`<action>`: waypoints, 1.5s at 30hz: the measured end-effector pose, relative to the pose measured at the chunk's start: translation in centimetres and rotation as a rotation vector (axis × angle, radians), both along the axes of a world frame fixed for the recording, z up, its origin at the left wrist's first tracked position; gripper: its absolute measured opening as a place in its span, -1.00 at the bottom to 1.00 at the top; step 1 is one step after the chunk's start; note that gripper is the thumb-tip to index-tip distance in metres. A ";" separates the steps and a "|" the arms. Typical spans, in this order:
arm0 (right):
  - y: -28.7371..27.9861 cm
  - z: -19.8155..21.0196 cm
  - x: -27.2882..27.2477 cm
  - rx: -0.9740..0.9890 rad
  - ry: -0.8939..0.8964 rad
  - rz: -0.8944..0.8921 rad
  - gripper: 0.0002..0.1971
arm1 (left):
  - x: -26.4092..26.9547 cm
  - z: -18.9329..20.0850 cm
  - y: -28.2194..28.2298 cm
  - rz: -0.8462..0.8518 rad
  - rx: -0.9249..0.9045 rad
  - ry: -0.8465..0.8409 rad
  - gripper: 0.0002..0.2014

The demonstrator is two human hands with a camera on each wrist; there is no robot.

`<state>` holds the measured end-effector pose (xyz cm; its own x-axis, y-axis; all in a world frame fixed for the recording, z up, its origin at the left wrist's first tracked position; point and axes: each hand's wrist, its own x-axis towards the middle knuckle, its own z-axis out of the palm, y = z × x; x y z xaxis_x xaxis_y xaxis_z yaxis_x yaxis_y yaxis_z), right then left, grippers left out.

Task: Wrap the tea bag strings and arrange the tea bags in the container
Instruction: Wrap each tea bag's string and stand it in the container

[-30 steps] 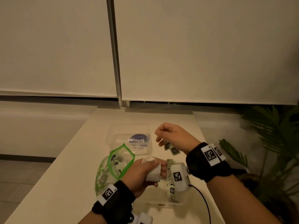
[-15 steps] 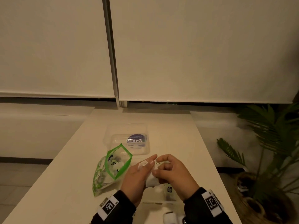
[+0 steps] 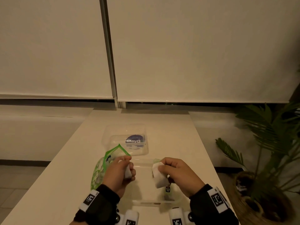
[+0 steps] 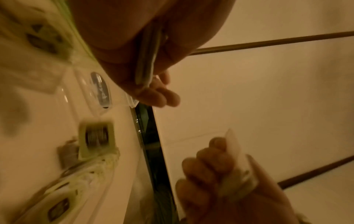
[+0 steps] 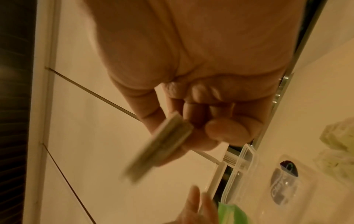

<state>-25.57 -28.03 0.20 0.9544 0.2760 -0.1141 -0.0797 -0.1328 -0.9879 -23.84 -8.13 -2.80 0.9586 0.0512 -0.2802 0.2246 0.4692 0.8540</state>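
The left hand (image 3: 119, 172) and the right hand (image 3: 177, 173) are raised apart over a clear container (image 3: 162, 200) on the table (image 3: 170, 127). Each hand holds a white tea bag. The left grip is clamped on a tea bag (image 3: 127, 172) whose lower edge shows below the curled fingers; in the left wrist view it sits flat between the thumb and the fingers (image 4: 159, 97). The right grip is clamped on a second tea bag (image 3: 159, 176), pinched at its upper corner between thumb and fingers, with the rest hanging down toward the container. In the right wrist view that bag is blurred and seen edge-on.

Inside the container, near its right side and just below the hanging bag, lies a small dark tag (image 3: 167, 189); what it is attached to cannot be told. No string can be made out clearly between the hands.

Left of the container and just beside the left hand lies a green-rimmed pouch (image 3: 103, 166), its mouth open and tilted up, with white packets inside. Farther back on the table, past the pouch, rests a clear lid (image 3: 128, 140) with a dark round label. Both wrists carry black bands (image 3: 100, 202) with square black-and-white markers.

A potted plant (image 3: 267, 151) stands on the floor to the right of the table. Pale roller blinds (image 3: 194, 46) cover the wall behind.
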 end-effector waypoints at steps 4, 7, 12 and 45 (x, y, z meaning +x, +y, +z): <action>0.3 1.0 -0.3 0.072 0.011 0.065 -0.89 | -1.4 -0.5 -1.0 -0.154 0.050 -0.038 -0.67; 0.7 1.2 -0.5 0.057 0.002 0.095 -0.87 | -2.3 -1.0 -2.2 -0.338 0.021 -0.069 -0.60; -0.4 1.1 -1.0 0.061 -0.021 0.056 -0.84 | -2.5 -1.0 -1.6 -0.546 0.009 -0.046 -0.74; -1.3 -0.9 -1.6 0.303 0.017 -0.143 -0.89 | -3.8 -3.0 -2.9 -0.320 0.414 -0.065 -0.70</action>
<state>-27.22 -29.31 -0.71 0.9845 0.1636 -0.0633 -0.0930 0.1808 -0.9791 -27.61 -11.01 -5.75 0.9590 -0.1531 -0.2385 0.2423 0.0061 0.9702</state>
